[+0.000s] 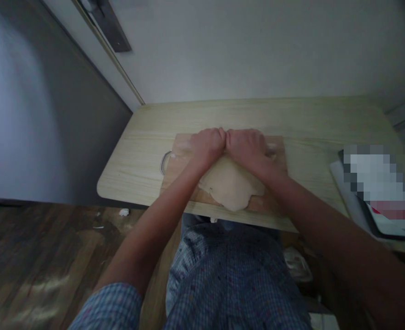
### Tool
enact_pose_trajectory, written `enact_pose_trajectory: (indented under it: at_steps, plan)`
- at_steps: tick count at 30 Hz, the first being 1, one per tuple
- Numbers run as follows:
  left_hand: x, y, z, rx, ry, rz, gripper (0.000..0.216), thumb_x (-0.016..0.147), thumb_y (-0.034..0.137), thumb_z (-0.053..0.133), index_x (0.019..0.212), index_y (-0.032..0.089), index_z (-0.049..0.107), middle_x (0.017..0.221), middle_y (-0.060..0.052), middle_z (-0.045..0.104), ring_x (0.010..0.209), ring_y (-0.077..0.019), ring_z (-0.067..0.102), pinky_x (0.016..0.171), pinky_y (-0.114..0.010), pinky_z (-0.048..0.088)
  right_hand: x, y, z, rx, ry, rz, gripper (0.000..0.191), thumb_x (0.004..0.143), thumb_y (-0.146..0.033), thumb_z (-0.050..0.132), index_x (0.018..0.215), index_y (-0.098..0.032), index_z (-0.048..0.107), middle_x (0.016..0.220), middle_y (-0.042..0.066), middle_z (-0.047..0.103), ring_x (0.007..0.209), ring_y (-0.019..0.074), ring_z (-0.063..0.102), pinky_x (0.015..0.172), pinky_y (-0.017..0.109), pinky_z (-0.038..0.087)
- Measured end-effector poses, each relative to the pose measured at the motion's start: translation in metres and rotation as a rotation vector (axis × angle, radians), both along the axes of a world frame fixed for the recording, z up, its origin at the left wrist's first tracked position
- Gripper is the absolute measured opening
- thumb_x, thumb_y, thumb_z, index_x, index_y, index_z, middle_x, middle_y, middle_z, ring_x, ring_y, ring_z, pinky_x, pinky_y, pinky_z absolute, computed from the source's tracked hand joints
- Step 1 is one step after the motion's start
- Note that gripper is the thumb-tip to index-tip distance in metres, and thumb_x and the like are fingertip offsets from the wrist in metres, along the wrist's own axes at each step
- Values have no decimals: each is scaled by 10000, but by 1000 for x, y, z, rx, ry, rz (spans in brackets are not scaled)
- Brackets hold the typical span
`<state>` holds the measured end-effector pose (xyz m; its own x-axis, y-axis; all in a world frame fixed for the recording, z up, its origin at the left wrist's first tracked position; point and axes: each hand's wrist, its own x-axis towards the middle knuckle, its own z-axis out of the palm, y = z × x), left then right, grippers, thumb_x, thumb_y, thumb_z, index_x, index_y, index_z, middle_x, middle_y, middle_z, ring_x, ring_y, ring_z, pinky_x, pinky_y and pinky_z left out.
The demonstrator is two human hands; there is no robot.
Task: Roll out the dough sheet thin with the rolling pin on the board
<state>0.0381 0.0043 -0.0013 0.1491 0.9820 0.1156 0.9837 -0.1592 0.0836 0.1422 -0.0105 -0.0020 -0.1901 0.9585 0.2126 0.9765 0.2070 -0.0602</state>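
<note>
A sheet of pale dough (235, 183) with an uneven edge lies on a wooden cutting board (171, 176), its near part reaching the front of the board. My left hand (208, 143) and my right hand (246, 145) are side by side at the dough's far end, touching at the thumbs. Both are closed around a rolling pin (185, 145), laid crosswise. Its ends show blurred past the hands, and its middle is hidden under them. A metal handle (164, 162) sticks out on the board's left side.
The board rests on a light wood table (312, 119) against a wall (257, 50). A dark-edged device or folder, partly pixelated (377, 183), lies at the table's right. White scraps (124, 212) are on the dark wood floor (58, 256). A pale bag (296, 264) sits below the table.
</note>
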Motion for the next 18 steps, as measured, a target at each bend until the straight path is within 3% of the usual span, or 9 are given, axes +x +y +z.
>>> enact_pose_trajectory:
  at_steps: [4, 8, 12, 15, 18]
  plan:
    - [-3, -27, -2, 105, 34, -92, 439, 905, 276, 191, 918, 157, 613, 957, -129, 646, 901, -255, 587, 740, -393, 417, -3, -22, -3, 25, 49, 8, 483, 892, -270, 182, 924, -130, 643, 936, 163, 665, 800, 264, 616, 631, 373, 433]
    - [-10, -51, -3, 149, 55, -156, 409, 903, 245, 191, 934, 141, 585, 1005, -132, 624, 914, -246, 576, 776, -396, 401, -4, -44, -6, 77, 63, 86, 446, 890, -246, 203, 992, -113, 616, 1047, 160, 635, 956, 254, 580, 798, 403, 417]
    - [-15, -78, -2, 181, 52, -206, 365, 900, 235, 216, 971, 125, 557, 1000, -127, 616, 922, -235, 564, 831, -397, 377, -1, -67, -13, 143, 118, 182, 416, 874, -205, 251, 1152, -92, 539, 1255, 139, 516, 1180, 242, 440, 958, 431, 322]
    - [-18, -97, 0, 178, 22, -268, 333, 897, 241, 244, 994, 120, 539, 972, -113, 618, 901, -221, 561, 834, -374, 381, 4, -84, -16, 152, 170, 251, 422, 867, -182, 266, 1202, -85, 504, 1282, 113, 495, 1209, 209, 413, 1006, 404, 280]
    - [-20, -110, 1, 170, -20, -328, 321, 884, 234, 281, 1086, 106, 495, 1071, -129, 588, 948, -214, 541, 851, -361, 383, 9, -98, -17, 139, 215, 296, 428, 865, -182, 275, 1228, -91, 481, 1282, 94, 498, 1206, 186, 419, 1016, 382, 280]
